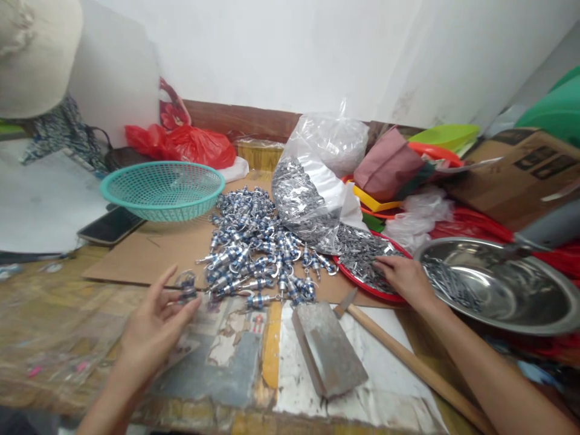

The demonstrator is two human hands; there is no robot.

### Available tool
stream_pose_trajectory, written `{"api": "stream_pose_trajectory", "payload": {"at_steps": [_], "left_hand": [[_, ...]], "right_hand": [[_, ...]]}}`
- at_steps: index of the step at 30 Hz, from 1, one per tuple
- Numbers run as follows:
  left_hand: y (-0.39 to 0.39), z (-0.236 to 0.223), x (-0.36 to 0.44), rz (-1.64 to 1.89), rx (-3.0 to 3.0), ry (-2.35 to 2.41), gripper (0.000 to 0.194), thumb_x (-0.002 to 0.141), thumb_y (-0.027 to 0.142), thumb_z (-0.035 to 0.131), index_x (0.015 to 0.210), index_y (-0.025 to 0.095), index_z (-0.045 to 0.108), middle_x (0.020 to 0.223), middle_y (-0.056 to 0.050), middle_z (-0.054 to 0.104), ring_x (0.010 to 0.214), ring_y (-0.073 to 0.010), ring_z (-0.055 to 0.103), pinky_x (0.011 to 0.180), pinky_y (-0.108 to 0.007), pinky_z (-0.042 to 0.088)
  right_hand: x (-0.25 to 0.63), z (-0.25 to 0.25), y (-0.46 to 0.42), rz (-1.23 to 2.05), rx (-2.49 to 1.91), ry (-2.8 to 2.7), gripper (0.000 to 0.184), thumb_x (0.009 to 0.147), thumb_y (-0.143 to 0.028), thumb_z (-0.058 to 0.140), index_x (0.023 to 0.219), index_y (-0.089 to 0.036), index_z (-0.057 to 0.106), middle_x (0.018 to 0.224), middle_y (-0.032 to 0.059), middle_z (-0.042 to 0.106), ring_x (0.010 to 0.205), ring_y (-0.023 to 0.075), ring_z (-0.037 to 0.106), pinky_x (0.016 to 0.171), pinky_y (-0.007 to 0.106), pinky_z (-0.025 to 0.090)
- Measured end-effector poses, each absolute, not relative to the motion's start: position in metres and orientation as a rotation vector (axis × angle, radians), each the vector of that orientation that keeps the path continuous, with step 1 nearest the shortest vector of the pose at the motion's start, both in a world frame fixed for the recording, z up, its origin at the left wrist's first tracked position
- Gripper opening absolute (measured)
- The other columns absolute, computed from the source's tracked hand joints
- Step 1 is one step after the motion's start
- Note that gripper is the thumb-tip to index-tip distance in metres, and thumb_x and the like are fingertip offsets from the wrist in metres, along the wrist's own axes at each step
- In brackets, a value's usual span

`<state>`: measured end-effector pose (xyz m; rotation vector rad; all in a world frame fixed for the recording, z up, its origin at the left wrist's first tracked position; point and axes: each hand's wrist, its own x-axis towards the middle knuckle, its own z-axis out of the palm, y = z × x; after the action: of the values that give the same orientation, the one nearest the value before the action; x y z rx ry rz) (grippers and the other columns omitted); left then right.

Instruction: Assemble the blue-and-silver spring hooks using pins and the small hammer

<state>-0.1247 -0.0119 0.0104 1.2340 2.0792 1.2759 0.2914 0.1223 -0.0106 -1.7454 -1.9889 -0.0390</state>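
My left hand (158, 326) is closed round a small blue-and-silver metal fitting with a curved hook (188, 287), held above the near table edge. Just beyond it lies a heap of similar hook fittings (249, 241) on a flat cardboard sheet (145, 254). At the right, my right hand (405, 278) has its fingertips pinched together at a red tray (362, 287) of small grey metal pins (362, 257). Whatever is between those fingertips is too small to make out. Between my hands lie a thick steel block (330, 350) and a wooden-handled hammer (403, 353).
A turquoise basket (167, 208) and a phone (111, 225) stand at the left. A clear bag of metal pins (299, 199) leans over the tray. Right of my right hand is a steel basin (512, 290), with a cardboard box (516, 175) behind. Red plastic bags (194, 145) lie at the back.
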Motion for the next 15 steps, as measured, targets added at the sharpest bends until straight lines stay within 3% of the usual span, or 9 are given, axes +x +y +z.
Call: {"api": "stream_pose_trajectory", "payload": {"at_steps": [1, 3, 5, 8, 12, 15], "left_hand": [[-0.018, 0.017, -0.116, 1.280, 1.219, 1.997, 0.080, 0.069, 0.039, 0.064, 0.139, 0.024, 0.031, 0.089, -0.004, 0.069, 0.081, -0.0231, 0.068, 0.067, -0.031, 0.055], [-0.028, 0.026, -0.092, 1.278, 1.078, 1.690, 0.082, 0.065, 0.037, 0.072, 0.137, 0.032, 0.034, 0.094, -0.001, 0.071, 0.085, -0.0211, 0.069, 0.068, -0.028, 0.055], [-0.034, 0.029, -0.062, 1.196, 0.873, 1.427, 0.077, 0.056, 0.032, 0.081, 0.127, 0.025, 0.050, 0.081, -0.001, 0.075, 0.072, -0.0192, 0.070, 0.065, -0.025, 0.055], [-0.038, 0.020, -0.022, 1.161, 0.761, 1.272, 0.052, 0.053, 0.026, 0.082, 0.102, 0.018, 0.068, 0.067, -0.001, 0.075, 0.058, -0.0155, 0.066, 0.057, -0.022, 0.053], [-0.041, 0.008, 0.004, 1.101, 0.917, 1.317, 0.038, 0.056, 0.026, 0.078, 0.093, 0.022, 0.075, 0.051, 0.004, 0.070, 0.051, -0.0152, 0.063, 0.059, -0.024, 0.054], [-0.047, 0.007, 0.007, 1.116, 1.160, 1.395, 0.039, 0.059, 0.030, 0.076, 0.097, 0.028, 0.075, 0.060, 0.004, 0.073, 0.057, -0.0171, 0.064, 0.065, -0.025, 0.054]], "right_hand": [[0.293, -0.008, 0.120, -0.046, -1.752, -1.944, 0.019, 0.075, -0.025, 0.057, 0.082, -0.023, 0.075, 0.082, 0.0068, 0.074, 0.079, 0.0267, 0.068, 0.075, 0.037, 0.050], [0.296, -0.002, 0.116, -0.056, -1.748, -1.870, 0.018, 0.074, -0.026, 0.058, 0.080, -0.023, 0.075, 0.079, 0.0069, 0.073, 0.076, 0.0272, 0.067, 0.072, 0.038, 0.050], [0.292, 0.005, 0.110, -0.060, -1.713, -1.814, 0.016, 0.074, -0.028, 0.060, 0.076, -0.022, 0.075, 0.078, 0.0075, 0.072, 0.076, 0.0269, 0.066, 0.071, 0.039, 0.050], [0.271, 0.017, 0.085, -0.039, -1.617, -1.741, 0.021, 0.079, -0.029, 0.056, 0.080, -0.018, 0.074, 0.083, 0.0090, 0.070, 0.079, 0.0238, 0.065, 0.075, 0.037, 0.050], [0.218, 0.032, 0.020, 0.182, -1.432, -1.813, 0.018, 0.083, -0.027, 0.055, 0.083, -0.022, 0.072, 0.083, 0.0026, 0.069, 0.077, 0.0154, 0.065, 0.069, 0.026, 0.053], [0.181, 0.038, -0.025, 0.525, -1.070, -1.833, 0.016, 0.079, -0.012, 0.061, 0.087, -0.021, 0.071, 0.077, 0.0019, 0.068, 0.071, 0.0136, 0.065, 0.062, 0.022, 0.053]]}}
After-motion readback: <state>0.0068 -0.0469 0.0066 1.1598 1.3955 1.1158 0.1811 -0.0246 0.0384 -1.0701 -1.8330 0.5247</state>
